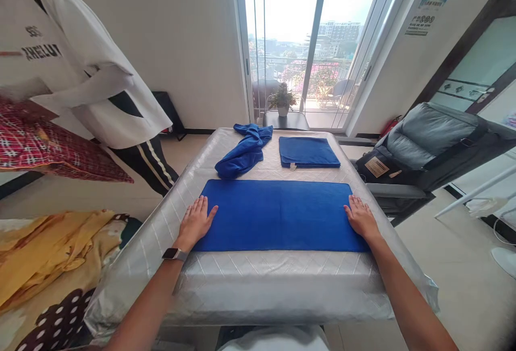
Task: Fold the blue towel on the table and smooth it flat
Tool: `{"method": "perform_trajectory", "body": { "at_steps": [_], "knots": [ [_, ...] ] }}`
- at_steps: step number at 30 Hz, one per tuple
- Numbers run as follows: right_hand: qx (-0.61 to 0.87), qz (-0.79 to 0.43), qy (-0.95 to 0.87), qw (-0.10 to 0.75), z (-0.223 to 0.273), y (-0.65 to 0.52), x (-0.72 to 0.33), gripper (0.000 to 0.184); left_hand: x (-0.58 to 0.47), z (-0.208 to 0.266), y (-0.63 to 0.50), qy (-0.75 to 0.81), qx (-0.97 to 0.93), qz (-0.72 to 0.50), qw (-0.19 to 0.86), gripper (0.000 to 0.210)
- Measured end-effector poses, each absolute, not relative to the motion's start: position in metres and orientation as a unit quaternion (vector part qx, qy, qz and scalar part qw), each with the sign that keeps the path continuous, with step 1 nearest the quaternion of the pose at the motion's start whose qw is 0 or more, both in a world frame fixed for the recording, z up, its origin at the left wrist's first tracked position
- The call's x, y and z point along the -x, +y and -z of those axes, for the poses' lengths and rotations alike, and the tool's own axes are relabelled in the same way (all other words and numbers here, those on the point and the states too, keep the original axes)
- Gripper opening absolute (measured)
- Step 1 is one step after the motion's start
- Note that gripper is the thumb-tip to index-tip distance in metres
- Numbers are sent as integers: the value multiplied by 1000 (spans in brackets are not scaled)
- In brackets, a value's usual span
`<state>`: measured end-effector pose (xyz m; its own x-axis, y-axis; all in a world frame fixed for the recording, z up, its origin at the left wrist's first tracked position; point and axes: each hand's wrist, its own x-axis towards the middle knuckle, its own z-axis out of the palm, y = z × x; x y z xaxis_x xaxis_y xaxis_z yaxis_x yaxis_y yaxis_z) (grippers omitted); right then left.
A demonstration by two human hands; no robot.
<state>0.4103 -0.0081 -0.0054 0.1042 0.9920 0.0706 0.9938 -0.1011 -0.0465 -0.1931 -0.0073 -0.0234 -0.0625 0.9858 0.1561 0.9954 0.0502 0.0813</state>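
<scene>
A blue towel (278, 216) lies flat as a long rectangle across the table, a faint crease down its middle. My left hand (197, 219) rests on its left end, palm down with the thumb apart from the fingers. On the right end lies my right hand (360, 216), also palm down and open. Beyond the towel, a folded blue cloth (308, 152) with a small white tag sits at the far right. To its left is a crumpled, twisted blue cloth (245, 149).
Silvery sheeting covers the table (282, 286). A person in a white top (100, 82) stands at the left beside a red plaid bag (52, 147). Yellow fabric (52, 254) lies at lower left. On the right stands a grey armchair (431, 147) with a black bag (382, 165).
</scene>
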Motion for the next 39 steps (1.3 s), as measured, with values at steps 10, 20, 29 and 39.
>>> {"method": "perform_trajectory", "body": {
  "at_steps": [10, 20, 29, 39],
  "knots": [
    [531, -80, -841, 64, -8, -42, -213, 68, 5, 8, -29, -469, 872, 143, -14, 70],
    [563, -98, -820, 43, 6, -55, -229, 76, 23, 28, -36, -494, 863, 101, -33, 74],
    [762, -18, -647, 18, 28, -78, -384, 83, 186, 59, -86, -700, 712, 45, 26, 80],
    [786, -14, -617, 40, 30, -83, -412, 81, 205, 59, -97, -754, 652, 80, 11, 95]
  ]
}}
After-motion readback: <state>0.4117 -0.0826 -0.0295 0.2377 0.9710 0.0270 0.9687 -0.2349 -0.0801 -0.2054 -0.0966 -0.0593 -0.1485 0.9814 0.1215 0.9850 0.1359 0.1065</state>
